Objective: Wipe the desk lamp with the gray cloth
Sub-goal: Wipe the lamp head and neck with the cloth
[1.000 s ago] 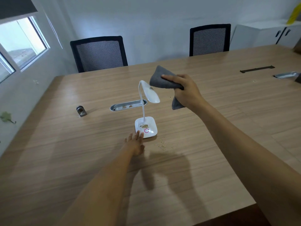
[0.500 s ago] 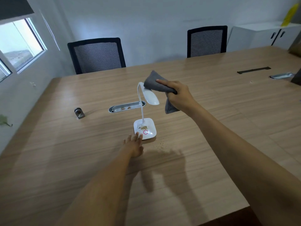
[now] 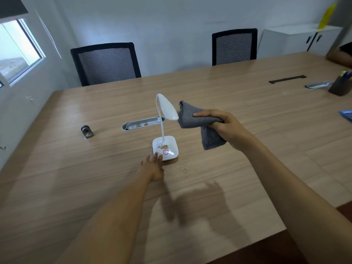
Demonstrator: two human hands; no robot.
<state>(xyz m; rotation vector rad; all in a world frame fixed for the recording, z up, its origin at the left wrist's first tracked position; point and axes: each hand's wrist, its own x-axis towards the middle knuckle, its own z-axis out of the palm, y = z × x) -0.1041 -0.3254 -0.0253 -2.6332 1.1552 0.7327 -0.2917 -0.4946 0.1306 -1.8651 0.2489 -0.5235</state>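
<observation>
A small white desk lamp [image 3: 167, 109] stands on the wooden table [image 3: 76, 178], its curved neck rising from a square white base [image 3: 170, 144] that carries brown crumbs and a pink ring. My left hand [image 3: 153, 164] lies flat on the table with its fingertips pressed on the base's near corner. My right hand [image 3: 226, 127] grips a folded gray cloth [image 3: 192, 119], held just right of the lamp head; the cloth's front edge touches the head's tip. A loose end of the cloth hangs below my fist.
Crumbs [image 3: 185, 169] lie on the table right of the base. A metal cable slot [image 3: 142, 123] and a small grey cylinder [image 3: 87, 132] sit behind and left. Two black chairs [image 3: 106, 63] stand at the far edge. A pen holder [image 3: 340, 85] and another person's arm [image 3: 341, 58] are far right.
My right hand with the cloth has slid off the top of the lamp head to its right side and lower. My left hand stays on the base.
</observation>
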